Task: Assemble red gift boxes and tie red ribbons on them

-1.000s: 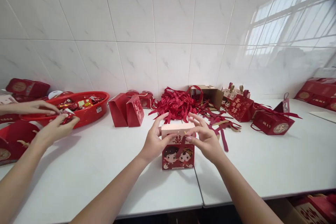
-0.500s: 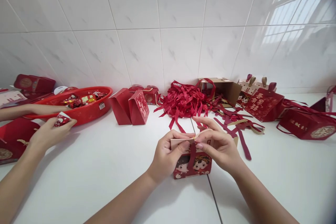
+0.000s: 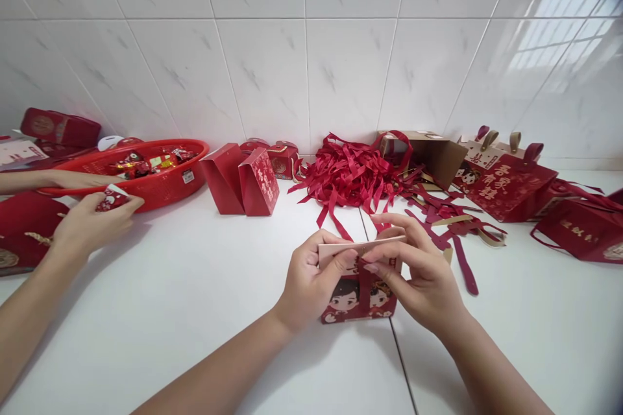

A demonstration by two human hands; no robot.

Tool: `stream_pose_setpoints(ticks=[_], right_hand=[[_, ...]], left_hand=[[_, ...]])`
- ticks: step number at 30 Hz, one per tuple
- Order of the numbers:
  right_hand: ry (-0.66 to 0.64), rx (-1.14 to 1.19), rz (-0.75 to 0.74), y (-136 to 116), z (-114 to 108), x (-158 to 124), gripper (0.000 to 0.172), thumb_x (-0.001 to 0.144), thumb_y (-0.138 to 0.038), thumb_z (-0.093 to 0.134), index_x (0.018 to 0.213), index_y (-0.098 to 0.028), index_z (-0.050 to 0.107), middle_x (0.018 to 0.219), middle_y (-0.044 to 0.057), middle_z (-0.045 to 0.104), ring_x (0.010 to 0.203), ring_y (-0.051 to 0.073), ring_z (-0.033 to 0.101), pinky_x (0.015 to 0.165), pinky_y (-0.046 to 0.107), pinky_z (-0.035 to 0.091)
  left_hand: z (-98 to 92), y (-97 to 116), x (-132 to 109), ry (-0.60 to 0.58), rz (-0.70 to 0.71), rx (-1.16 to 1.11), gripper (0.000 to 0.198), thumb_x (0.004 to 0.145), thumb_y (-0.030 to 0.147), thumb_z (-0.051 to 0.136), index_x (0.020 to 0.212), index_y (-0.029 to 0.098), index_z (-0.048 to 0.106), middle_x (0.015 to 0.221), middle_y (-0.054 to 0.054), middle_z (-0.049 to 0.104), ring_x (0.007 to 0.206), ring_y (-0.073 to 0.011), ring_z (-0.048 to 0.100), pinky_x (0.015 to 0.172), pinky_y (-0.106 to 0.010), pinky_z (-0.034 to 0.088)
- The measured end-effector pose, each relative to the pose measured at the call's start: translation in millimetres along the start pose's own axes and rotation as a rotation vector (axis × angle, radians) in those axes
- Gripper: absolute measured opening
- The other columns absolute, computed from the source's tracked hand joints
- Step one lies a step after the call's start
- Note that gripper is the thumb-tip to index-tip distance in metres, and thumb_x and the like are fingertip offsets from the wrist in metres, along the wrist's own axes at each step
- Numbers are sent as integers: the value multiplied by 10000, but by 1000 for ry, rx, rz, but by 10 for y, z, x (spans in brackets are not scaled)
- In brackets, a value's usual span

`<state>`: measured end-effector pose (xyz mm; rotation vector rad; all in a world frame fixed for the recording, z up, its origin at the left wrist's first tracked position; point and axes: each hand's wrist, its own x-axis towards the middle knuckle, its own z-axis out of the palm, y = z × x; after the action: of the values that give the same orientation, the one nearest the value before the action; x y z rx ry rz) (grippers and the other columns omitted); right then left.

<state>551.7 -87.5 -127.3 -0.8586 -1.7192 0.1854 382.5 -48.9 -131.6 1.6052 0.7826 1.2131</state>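
Note:
A small red gift box (image 3: 359, 295) with a cartoon couple printed on its front stands on the white table (image 3: 195, 311) in front of me. My left hand (image 3: 314, 279) wraps round its left side, thumb pressed on the pale top flap. On the right side, my right hand (image 3: 421, 272) pinches the flap and a dark red ribbon strip hanging down the front. A loose heap of red ribbons (image 3: 353, 172) lies just behind the box.
At the far left another person's hands (image 3: 90, 224) hold a small red packet beside a red basin (image 3: 156, 185) of wrapped sweets. Red paper bags (image 3: 243, 181) stand mid-table. A brown carton (image 3: 428, 155), more red gift bags (image 3: 511, 188) and loose strips lie right.
My view has tilted down and the box sits nearer to me. Both hands have closed tighter over the box top, pressing the flap flatter. The other person's hands stay by the basin.

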Motion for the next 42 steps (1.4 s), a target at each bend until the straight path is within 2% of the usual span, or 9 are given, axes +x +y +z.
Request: stream_pose_setpoints(ticks=[8, 13, 16, 19, 24, 27, 31, 36, 42], right_hand=[[110, -47, 9, 8, 61, -19, 138, 825, -92, 610, 856, -225, 634, 1106, 73, 546, 763, 149, 619, 661, 327, 533], [222, 135, 389, -14, 160, -37, 294, 782, -259, 703, 1014, -238, 524, 873, 30, 627, 626, 147, 601, 536, 283, 515], [210, 185, 508, -69, 194, -42, 228, 787, -316, 696, 907, -223, 527, 701, -9, 600, 554, 136, 559, 461, 245, 469], [281, 109, 413, -133, 213, -53, 210, 789, -267, 687, 864, -228, 496, 663, -31, 552, 510, 118, 518, 422, 226, 433], [394, -150, 43, -174, 200, -62, 228, 753, -120, 684, 840, -221, 498, 772, -2, 515, 638, 132, 535, 481, 240, 423], [403, -190, -26, -152, 170, -63, 242, 756, -97, 667, 878, -218, 498, 792, 3, 514, 654, 133, 534, 499, 249, 422], [409, -207, -20, -131, 124, -68, 225, 770, -109, 648, 892, -218, 493, 796, 5, 521, 647, 136, 537, 502, 254, 431], [386, -236, -37, -158, 93, -66, 210, 770, -106, 632, 889, -212, 494, 768, 5, 511, 618, 132, 509, 496, 257, 410], [336, -247, -136, -192, 105, -70, 237, 759, -103, 629, 924, -215, 499, 775, 27, 556, 704, 178, 537, 571, 310, 463]], left_hand=[[11, 32, -13, -59, 15, -44, 159, 849, 313, 630, 832, 154, 629, 761, -6, 650, 713, -112, 602, 657, -201, 473], [15, 16, -29, -126, 45, -68, 118, 857, 282, 606, 877, 181, 547, 704, 19, 605, 623, -99, 573, 584, -200, 461], [64, -25, -47, -146, 100, -33, 347, 760, 248, 710, 996, 213, 458, 819, 8, 608, 698, -130, 614, 632, -236, 502], [110, -71, -36, -4, 166, 105, 557, 670, 255, 784, 1070, 239, 396, 1004, -30, 566, 820, -165, 617, 725, -299, 515], [-7, -26, 72, 133, 343, 429, 428, 691, 303, 768, 990, 215, 474, 974, -38, 565, 929, -199, 566, 839, -352, 452], [-163, 58, 139, 35, 312, 530, 266, 728, 346, 745, 821, 204, 540, 801, -3, 597, 761, -168, 573, 762, -327, 449], [-357, 162, 203, -102, 268, 559, 132, 791, 348, 689, 816, 219, 675, 684, 2, 619, 667, -154, 565, 686, -299, 449], [-618, 346, 252, -349, 223, 550, 148, 833, 316, 637, 736, 220, 694, 792, -35, 635, 729, -161, 591, 648, -259, 470], [-633, 668, 330, -265, 320, 256, 22, 814, 240, 673, 821, 221, 679, 798, -37, 665, 800, -182, 622, 739, -284, 504]])
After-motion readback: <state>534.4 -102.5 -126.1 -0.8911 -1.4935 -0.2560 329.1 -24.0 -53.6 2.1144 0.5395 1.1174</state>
